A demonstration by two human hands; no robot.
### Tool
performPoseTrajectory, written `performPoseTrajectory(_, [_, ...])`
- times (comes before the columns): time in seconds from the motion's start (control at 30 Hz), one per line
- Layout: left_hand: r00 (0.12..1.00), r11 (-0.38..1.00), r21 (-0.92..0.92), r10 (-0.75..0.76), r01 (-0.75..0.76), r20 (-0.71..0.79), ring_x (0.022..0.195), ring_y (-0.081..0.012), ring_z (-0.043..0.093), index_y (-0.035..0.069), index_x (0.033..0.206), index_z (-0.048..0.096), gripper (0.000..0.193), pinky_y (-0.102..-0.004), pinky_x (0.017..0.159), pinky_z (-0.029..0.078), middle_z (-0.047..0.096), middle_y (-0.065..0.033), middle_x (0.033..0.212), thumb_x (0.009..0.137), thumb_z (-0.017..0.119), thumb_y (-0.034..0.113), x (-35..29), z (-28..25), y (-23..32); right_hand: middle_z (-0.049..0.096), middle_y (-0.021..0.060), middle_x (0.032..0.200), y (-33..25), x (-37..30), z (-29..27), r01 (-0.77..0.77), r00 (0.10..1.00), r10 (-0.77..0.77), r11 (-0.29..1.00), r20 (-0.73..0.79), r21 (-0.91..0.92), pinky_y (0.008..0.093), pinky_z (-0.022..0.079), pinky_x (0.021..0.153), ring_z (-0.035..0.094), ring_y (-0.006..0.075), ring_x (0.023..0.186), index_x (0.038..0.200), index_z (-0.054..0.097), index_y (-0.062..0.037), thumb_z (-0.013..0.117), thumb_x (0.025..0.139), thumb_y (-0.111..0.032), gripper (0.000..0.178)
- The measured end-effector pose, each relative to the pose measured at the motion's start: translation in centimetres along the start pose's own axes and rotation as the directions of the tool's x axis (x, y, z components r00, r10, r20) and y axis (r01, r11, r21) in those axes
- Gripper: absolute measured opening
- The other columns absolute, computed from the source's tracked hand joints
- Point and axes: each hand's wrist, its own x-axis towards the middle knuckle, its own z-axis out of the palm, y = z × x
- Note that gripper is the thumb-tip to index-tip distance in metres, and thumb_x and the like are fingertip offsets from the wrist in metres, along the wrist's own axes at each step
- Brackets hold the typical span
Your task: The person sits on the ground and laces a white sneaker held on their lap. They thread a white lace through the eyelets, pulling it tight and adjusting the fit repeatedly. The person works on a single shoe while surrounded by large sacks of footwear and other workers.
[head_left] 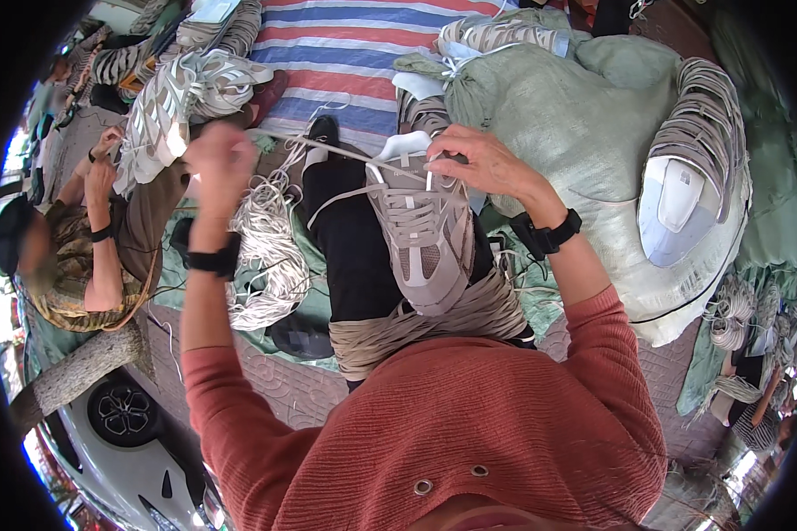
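A beige-grey sneaker (416,234) lies on my lap, toe toward me, its laces threaded across the front. From its top eyelets a light shoelace (326,148) runs taut to my left hand (221,157), which is raised to the left, blurred, and closed on that lace. My right hand (483,161) pinches the sneaker's upper edge beside the tongue, thumb and forefinger together. Another lace end (336,201) loops off the shoe's left side. A bundle of beige laces (425,327) lies across my thighs beneath the toe.
White laces (268,252) pile up left of my legs. Large pale-green sacks (558,115) stand at right, with stacked shoe uppers (695,168) on them. Another person (80,257) sits at left near more uppers (164,111). A striped sheet (345,53) covers the ground ahead.
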Motion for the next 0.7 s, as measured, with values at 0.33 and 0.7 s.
performPoseTrajectory(0.33, [0.941,0.916,-0.308,-0.309,0.257,-0.134,0.073,-0.0091,0.055,0.0,0.088,0.064,0.015,-0.0248,0.065,0.046,0.063,-0.0015,0.084,0.091,0.069,0.014,-1.2,-8.9,-10.2,0.06,0.0049,0.097,-0.2,-0.1,0.5,0.087,0.996,-0.087,0.996,-0.031,-0.02,0.033,0.047,0.076,0.058,0.0212,0.087,0.107,0.067,-0.0093,0.067,0.09,-0.022,0.021])
performPoseTrajectory(0.7, [0.678,-0.425,-0.879,-0.582,0.217,0.449,0.115,-0.0365,0.058,-0.001,0.094,0.056,0.022,-0.0448,0.105,0.043,0.064,-0.0222,0.107,0.097,0.044,0.017,1.3,-4.3,4.0,0.055,0.0045,0.096,-4.9,0.4,0.0,0.286,0.958,-0.277,0.885,0.079,-0.367,0.0351,0.036,0.087,0.055,0.022,0.089,0.091,0.069,-0.0116,0.073,0.08,-0.015,0.012])
